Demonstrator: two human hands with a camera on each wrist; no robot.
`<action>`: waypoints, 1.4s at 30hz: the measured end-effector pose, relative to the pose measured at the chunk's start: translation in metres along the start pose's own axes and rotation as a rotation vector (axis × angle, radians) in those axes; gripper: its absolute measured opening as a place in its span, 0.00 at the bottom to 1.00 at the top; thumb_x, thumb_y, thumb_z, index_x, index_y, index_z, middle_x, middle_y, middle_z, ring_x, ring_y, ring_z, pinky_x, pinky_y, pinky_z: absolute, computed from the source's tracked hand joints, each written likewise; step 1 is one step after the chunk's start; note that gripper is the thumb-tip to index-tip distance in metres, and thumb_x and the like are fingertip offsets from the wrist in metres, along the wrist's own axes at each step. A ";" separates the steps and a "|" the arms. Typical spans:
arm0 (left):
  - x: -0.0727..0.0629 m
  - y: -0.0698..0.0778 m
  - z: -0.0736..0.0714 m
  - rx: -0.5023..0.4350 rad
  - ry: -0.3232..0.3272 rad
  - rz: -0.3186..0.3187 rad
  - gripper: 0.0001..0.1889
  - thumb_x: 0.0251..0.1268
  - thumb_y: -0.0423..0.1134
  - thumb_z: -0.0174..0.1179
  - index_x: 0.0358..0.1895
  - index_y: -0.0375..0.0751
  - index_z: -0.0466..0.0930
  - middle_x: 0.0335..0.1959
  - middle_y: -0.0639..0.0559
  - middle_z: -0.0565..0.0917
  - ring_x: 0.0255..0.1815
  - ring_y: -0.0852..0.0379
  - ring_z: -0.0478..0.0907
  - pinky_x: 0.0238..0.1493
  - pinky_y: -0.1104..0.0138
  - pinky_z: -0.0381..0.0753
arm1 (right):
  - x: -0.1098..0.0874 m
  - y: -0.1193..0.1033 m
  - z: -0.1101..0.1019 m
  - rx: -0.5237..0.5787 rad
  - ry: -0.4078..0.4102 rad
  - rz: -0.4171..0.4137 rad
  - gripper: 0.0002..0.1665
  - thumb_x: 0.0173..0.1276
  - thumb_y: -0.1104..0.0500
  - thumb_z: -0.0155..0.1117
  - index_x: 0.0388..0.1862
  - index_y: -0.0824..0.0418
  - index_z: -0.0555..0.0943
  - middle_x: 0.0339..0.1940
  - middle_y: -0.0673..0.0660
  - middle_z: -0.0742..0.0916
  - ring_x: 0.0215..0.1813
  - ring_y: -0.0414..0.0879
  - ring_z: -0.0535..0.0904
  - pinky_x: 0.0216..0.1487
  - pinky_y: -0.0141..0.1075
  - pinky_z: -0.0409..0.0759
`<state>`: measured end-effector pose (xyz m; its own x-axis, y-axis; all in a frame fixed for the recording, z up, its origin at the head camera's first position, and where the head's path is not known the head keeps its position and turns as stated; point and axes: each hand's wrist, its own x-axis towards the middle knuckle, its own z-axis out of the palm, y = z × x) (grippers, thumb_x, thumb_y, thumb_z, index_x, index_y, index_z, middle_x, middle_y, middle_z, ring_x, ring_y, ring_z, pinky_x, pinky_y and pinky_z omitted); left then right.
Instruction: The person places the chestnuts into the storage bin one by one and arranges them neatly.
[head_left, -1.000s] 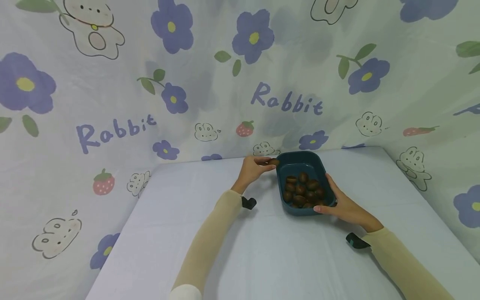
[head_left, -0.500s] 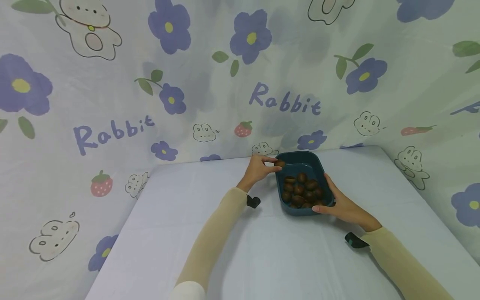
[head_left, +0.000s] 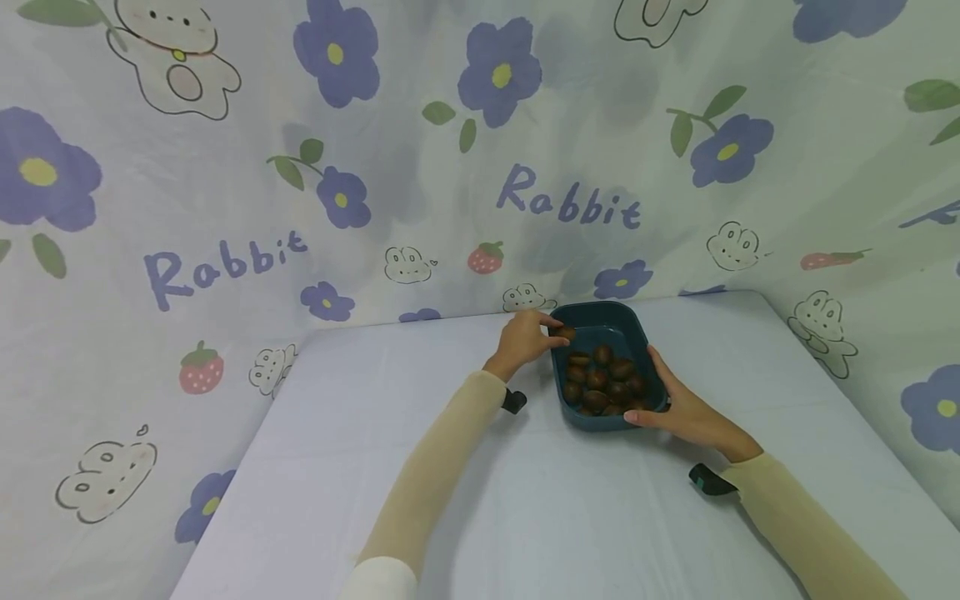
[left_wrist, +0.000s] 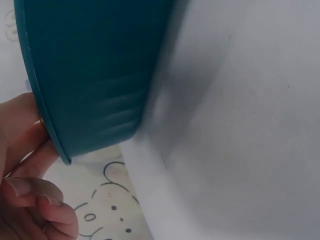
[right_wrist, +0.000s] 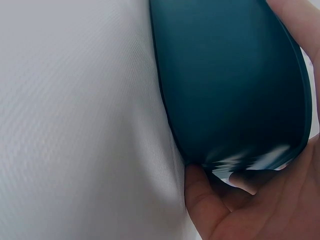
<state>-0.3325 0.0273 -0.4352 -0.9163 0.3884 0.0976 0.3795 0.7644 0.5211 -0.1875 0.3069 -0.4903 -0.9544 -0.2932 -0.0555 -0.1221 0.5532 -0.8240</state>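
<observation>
A dark teal rectangular box (head_left: pixel 597 422) stands on the white-covered table, with several brown chestnuts (head_left: pixel 596 379) gathered in its nearer part. Over its far left corner, my left hand (head_left: pixel 522 340) pinches one chestnut (head_left: pixel 565 332) between thumb and fingers, just inside the rim. The left wrist view shows the left hand (left_wrist: pixel 35 200) with fingers over the edge of the box (left_wrist: pixel 90 75); the pinched chestnut is mostly hidden there. My right hand (head_left: pixel 693 419) grips the near right corner, thumb on the front rim and fingers along the right side. In the right wrist view this hand (right_wrist: pixel 265 207) wraps the box's end (right_wrist: pixel 230 75).
The white cloth (head_left: pixel 360 433) covers the table around the box. Close behind the box hangs a curtain (head_left: pixel 420 192) printed with flowers and rabbits. A black wrist device shows below each hand, the right one (head_left: pixel 711 480) and the left one (head_left: pixel 513 401).
My left hand has moved right with the chestnut, from outside the box's left rim to over its inside. The right hand and the box have stayed in place.
</observation>
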 end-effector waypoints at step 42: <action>0.013 0.023 0.013 0.308 -0.216 0.011 0.17 0.56 0.52 0.77 0.47 0.51 0.91 0.48 0.55 0.91 0.47 0.53 0.87 0.51 0.55 0.85 | 0.000 -0.001 0.000 -0.005 0.002 0.003 0.75 0.65 0.44 0.75 0.84 0.40 0.23 0.88 0.63 0.36 0.84 0.76 0.38 0.72 0.80 0.49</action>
<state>-0.3340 0.0567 -0.4327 -0.8766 0.4714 -0.0964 0.4396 0.8661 0.2379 -0.1873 0.3065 -0.4897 -0.9553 -0.2901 -0.0570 -0.1204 0.5579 -0.8211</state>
